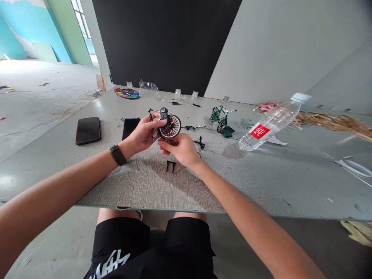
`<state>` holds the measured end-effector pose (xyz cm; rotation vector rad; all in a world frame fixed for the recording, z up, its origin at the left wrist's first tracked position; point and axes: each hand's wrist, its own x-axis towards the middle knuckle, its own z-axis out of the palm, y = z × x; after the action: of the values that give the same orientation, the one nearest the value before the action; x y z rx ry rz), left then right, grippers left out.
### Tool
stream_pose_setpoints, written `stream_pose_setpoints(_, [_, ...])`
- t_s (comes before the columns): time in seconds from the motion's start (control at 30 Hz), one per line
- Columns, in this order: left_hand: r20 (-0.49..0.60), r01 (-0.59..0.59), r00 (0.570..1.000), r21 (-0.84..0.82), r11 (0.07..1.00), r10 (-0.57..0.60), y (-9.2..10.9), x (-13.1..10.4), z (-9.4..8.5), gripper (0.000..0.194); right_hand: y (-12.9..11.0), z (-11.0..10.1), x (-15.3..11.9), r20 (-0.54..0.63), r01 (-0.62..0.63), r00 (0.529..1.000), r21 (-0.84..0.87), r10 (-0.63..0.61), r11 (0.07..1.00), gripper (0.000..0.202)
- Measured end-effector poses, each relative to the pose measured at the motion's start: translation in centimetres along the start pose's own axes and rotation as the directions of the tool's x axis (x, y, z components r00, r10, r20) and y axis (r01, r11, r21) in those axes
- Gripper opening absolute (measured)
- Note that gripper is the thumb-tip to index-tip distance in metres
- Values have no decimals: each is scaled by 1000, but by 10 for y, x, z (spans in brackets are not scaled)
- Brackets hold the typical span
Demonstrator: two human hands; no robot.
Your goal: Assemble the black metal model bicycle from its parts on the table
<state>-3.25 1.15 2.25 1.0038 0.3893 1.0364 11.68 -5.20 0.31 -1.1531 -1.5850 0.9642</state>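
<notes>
My left hand (143, 131) grips a black model bicycle part with a spoked wheel (171, 127), its thumb on the black piece beside the wheel. Just below the wheel, my right hand (181, 149) has its fingers pinched at the wheel's lower edge; what they hold there is too small to make out. On the grey table (130, 190), a small black bracket (171, 166) stands under the hands. More black parts (200, 143) lie to the right of my right hand, with a thin black piece (190, 127) behind it.
A green model bicycle (219, 117) stands at centre right, near a tilted plastic bottle (270, 124). Two dark phone-like slabs (87, 130) lie at left, one partly behind my left hand. A paint palette (127, 93) and clear plastic packaging (148, 88) sit at the back.
</notes>
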Motion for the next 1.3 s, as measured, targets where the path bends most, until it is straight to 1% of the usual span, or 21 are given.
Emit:
stream_pose_setpoints(0.23, [-7,15,1000,24,1000,-15,-1,0,-2,34,1,1,0,23,-14,1000,24,14,1000,32])
stream_pose_setpoints(0.33, [-8,16,1000,33,999,-16,-1,0,-3,34,2,0,1,11,-19,1000,13,19,1000,32])
stream_pose_setpoints(0.47, [3,25,1000,37,999,-26,-2,0,-2,34,2,1,0,32,-37,999,24,36,999,30])
stream_pose_setpoints(0.57, [29,26,999,40,999,-28,-4,-1,-2,32,1,1,-1,46,-9,999,16,9,1000,29])
stream_pose_setpoints(0.67, [40,33,999,89,995,-36,-5,-3,-1,31,-1,2,-2,50,1,999,-10,-1,1000,29])
stream_pose_setpoints(0.77, [74,47,996,136,990,-58,-6,-5,0,32,-2,3,-4,54,2,999,-32,0,999,27])
stream_pose_setpoints(0.9, [118,57,990,139,989,-74,-5,-7,2,33,-3,3,-6,70,31,997,-53,-27,998,23])
stream_pose_setpoints(1.0, [103,76,991,131,988,-89,-3,-8,4,35,-4,2,-6,79,58,995,-43,-54,997,21])
stream_pose_setpoints(1.1, [81,79,993,125,989,-90,-3,-8,5,34,-5,2,-5,74,55,996,-33,-52,998,20])
stream_pose_setpoints(1.3, [117,71,989,126,989,-86,-4,-8,3,32,-5,1,-5,91,53,995,-75,-46,996,20])
